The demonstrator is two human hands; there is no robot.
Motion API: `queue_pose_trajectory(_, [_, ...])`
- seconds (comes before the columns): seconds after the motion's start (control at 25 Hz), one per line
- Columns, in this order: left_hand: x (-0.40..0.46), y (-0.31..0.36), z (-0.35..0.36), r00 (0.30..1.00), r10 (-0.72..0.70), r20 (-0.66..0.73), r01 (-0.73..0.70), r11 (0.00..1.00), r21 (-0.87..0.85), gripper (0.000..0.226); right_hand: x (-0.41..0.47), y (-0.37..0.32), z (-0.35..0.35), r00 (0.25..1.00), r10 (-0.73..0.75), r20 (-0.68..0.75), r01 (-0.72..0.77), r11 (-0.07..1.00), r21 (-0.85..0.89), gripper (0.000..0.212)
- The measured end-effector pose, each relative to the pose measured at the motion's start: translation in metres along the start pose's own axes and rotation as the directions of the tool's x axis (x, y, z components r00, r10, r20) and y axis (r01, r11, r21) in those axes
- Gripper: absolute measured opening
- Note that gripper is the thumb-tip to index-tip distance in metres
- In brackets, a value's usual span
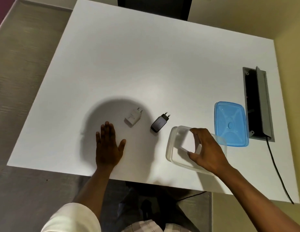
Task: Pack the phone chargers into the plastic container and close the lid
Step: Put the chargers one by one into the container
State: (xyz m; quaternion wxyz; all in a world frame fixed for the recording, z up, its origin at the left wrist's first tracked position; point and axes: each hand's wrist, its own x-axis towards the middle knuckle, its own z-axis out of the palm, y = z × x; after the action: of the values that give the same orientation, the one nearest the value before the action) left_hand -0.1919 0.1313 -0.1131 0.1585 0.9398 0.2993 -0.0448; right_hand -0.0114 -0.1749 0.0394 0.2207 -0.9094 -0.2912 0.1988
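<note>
A white phone charger [133, 118] lies on the white table [145, 64], prongs pointing away from me. A black charger [159, 123] lies just right of it. My left hand [109, 146] rests flat and open on the table, below and left of the white charger, touching neither. A clear plastic container [176, 148] stands empty at the right, and my right hand [205, 150] holds its far side, fingers and thumb reaching over the rim. The blue lid [230, 123] lies flat on the table just beyond the container.
An open grey cable hatch [258, 102] is set into the table at the right edge, with a black cable [278, 171] running from it over the near edge. A dark chair back [154, 7] stands at the far side.
</note>
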Motion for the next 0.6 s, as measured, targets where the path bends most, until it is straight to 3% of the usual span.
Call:
queue_pose_trajectory(0.36, [0.001, 0.0, 0.002, 1.0, -0.008, -0.003, 0.008, 1.0, 0.025, 0.085, 0.014, 0.039, 0.043, 0.981, -0.001, 0.192, 0.017, 0.997, -0.078, 0.082])
queue_pose_trajectory(0.6, [0.001, 0.001, 0.002, 1.0, -0.014, -0.008, 0.014, 1.0, 0.013, 0.084, 0.022, 0.04, 0.056, 0.973, 0.009, 0.231, 0.029, 0.986, -0.161, 0.082])
